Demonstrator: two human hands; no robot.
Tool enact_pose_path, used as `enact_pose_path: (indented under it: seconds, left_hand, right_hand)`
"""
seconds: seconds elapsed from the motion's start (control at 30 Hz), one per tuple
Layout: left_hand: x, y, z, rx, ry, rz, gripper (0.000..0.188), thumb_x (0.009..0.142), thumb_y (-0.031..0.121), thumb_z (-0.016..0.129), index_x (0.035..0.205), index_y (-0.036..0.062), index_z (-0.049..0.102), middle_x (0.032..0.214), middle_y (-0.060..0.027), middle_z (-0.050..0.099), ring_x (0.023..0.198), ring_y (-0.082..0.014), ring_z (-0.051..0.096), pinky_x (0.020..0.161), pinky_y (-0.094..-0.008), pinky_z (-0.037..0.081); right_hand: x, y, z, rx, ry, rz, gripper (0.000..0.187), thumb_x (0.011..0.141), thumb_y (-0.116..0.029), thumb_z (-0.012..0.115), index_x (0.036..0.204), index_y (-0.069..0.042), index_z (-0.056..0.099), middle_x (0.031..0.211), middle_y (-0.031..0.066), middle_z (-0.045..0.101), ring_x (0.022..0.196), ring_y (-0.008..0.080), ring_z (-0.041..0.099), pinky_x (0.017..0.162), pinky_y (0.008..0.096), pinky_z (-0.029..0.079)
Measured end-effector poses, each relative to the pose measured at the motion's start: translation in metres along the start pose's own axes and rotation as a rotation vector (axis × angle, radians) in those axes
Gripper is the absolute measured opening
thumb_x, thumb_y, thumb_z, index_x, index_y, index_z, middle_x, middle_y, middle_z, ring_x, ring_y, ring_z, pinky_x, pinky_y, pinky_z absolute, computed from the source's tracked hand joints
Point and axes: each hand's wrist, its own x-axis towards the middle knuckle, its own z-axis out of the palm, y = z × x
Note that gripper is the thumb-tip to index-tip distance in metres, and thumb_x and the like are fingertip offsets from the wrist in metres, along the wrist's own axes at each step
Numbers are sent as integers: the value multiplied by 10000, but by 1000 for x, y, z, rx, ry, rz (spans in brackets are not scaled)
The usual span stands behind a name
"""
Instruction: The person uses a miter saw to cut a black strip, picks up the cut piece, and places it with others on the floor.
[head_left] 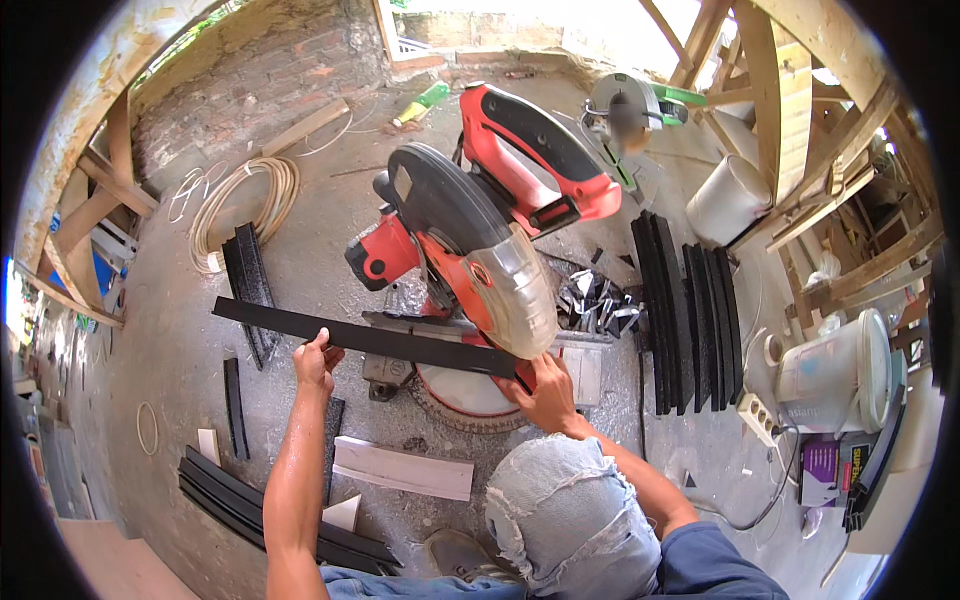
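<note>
A long black strip of moulding (400, 345) lies across the bed of a red and black mitre saw (450, 210), slanting down to the right. My left hand (318, 362) pinches its lower edge left of the saw, fingers closed round it. My right hand (545, 395) grips the strip's right end, close under the clear blade guard (535, 300). The guard hides part of that end, and I cannot see the blade's edge. Beneath the strip shows the round turntable (470, 390) of the saw.
Stacked black strips (690, 310) lie right of the saw, beside a heap of black offcuts (600, 300). More strips (250, 520) lie at lower left, near a white board piece (400, 468). A coiled hose (245, 205), a power strip (757, 415) and buckets (835, 370) stand around.
</note>
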Motion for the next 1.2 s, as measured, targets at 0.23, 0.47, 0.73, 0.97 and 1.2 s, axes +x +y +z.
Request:
enact_pose_path:
  seconds: [0.23, 0.47, 0.73, 0.97, 1.2]
  left_hand:
    - [16, -2, 5, 26, 7, 2, 189, 917, 242, 681, 936, 60, 635, 839, -56, 693, 717, -194, 679, 673, -349, 560]
    - [25, -14, -6, 51, 37, -5, 192, 917, 250, 688, 929, 65, 640, 837, -56, 699, 714, -189, 680, 672, -353, 560]
    - [25, -16, -4, 66, 20, -29, 182, 938, 250, 657, 955, 71, 628, 856, -59, 695, 730, -200, 676, 699, -370, 558]
    - [11, -12, 9, 55, -63, -79, 163, 913, 221, 662, 954, 67, 632, 877, -71, 682, 782, -234, 664, 780, -415, 543]
    - [8, -10, 7, 145, -92, -67, 189, 872, 213, 698, 949, 52, 633, 902, -75, 697, 818, -235, 680, 791, -419, 555]
  right_hand:
    - [2, 17, 15, -12, 34, 2, 304, 818, -274, 745, 965, -33, 630, 887, 132, 651, 898, 339, 607, 850, 464, 431]
    - [4, 18, 20, 12, 53, -48, 233, 816, -239, 732, 926, -43, 669, 875, 98, 649, 892, 303, 602, 849, 446, 414]
    - [4, 22, 22, -5, 87, -118, 180, 823, -197, 721, 926, -54, 683, 875, 93, 647, 864, 284, 590, 823, 440, 407]
    - [6, 25, 19, -57, 100, -174, 158, 837, -182, 699, 932, -58, 680, 889, 99, 637, 874, 288, 578, 827, 446, 411]
    - [5, 21, 21, -94, 47, -123, 183, 809, -160, 746, 914, -29, 673, 862, 125, 687, 916, 337, 634, 907, 462, 434]
